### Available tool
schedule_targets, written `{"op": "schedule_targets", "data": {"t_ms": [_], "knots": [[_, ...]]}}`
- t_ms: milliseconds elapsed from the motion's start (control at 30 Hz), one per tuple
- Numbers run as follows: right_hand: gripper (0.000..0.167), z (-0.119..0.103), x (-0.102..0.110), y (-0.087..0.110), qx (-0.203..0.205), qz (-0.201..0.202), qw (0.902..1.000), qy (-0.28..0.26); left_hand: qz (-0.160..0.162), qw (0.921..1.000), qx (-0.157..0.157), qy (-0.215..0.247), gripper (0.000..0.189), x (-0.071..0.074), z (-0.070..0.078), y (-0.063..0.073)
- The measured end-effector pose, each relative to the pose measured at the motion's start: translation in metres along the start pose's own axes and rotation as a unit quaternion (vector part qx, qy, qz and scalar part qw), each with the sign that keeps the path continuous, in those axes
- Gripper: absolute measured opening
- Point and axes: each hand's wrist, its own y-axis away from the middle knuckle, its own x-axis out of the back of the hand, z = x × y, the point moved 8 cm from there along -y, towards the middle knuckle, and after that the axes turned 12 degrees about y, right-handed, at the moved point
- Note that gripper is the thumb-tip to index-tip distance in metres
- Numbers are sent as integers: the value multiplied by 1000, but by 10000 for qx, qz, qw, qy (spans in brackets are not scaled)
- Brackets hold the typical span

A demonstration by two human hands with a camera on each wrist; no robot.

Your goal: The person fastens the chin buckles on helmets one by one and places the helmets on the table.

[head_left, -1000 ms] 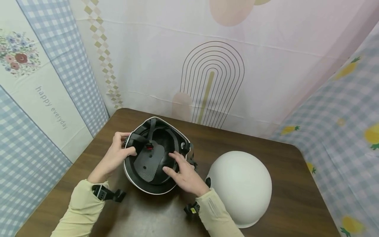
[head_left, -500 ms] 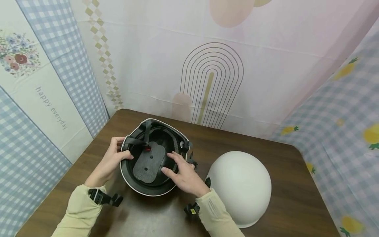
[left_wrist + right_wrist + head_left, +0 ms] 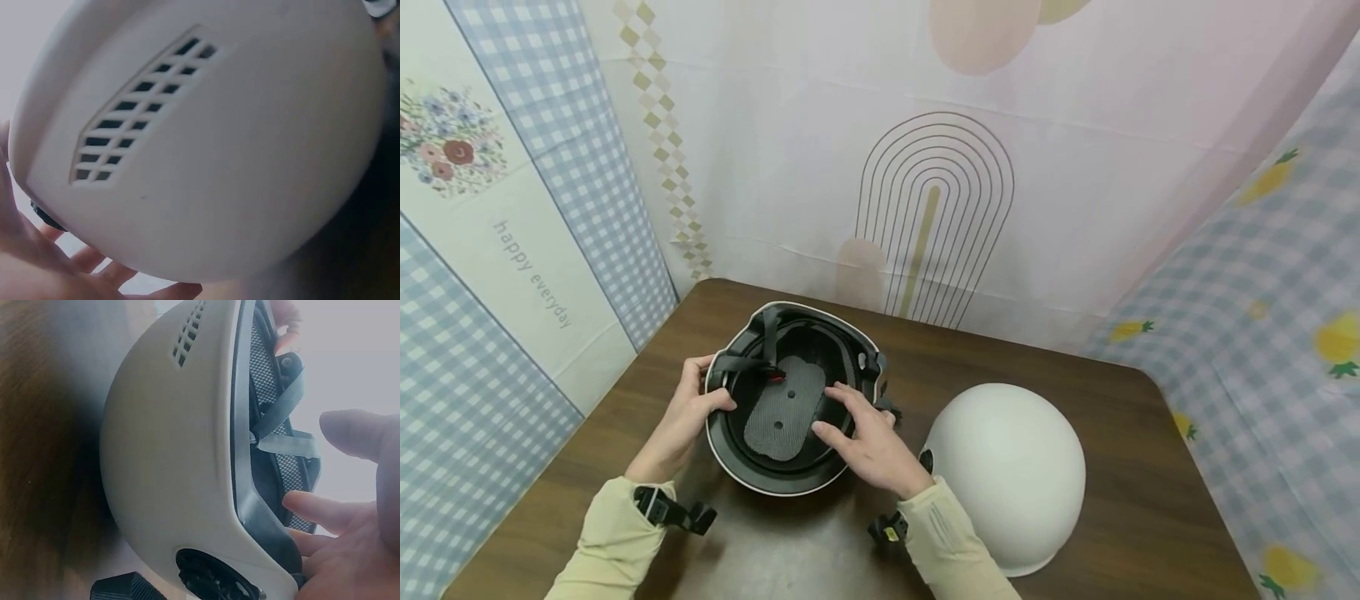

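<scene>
Head view: a bowl-shaped helmet is lying upturned on the wooden desk, its mesh lining showing. The left hand is gripping the rim; the right hand, uncurled, is resting at the opposite side. The shell is looking smooth, white; a second helmet is standing nearby.

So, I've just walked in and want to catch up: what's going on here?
A person's left grip holds the rim of a helmet whose lined inside faces up, with the thumb inside the rim. The right grip is at the helmet's right side, fingers spread, thumb clear of it. A dark strap hangs across the inside. To the right, a white dome, probably another helmet, sits on the wooden table, untouched by either grip.
</scene>
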Motion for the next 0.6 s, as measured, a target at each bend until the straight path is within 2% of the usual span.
{"op": "schedule_targets", "data": {"t_ms": [167, 433, 600], "knots": [[62, 0, 0, 2, 14, 15, 10000, -41, 18, 9996, -109, -256, 64, -1, 3, 0], [65, 2, 10, 5, 17, 60, 9995, -301, 66, 9982, -17, -594, 69, 0, 1, 0], [64, 2, 18, 9, -38, 166, 9992, -351, 155, 9937, -61, -1109, 72, 1, 3, 1]]}}
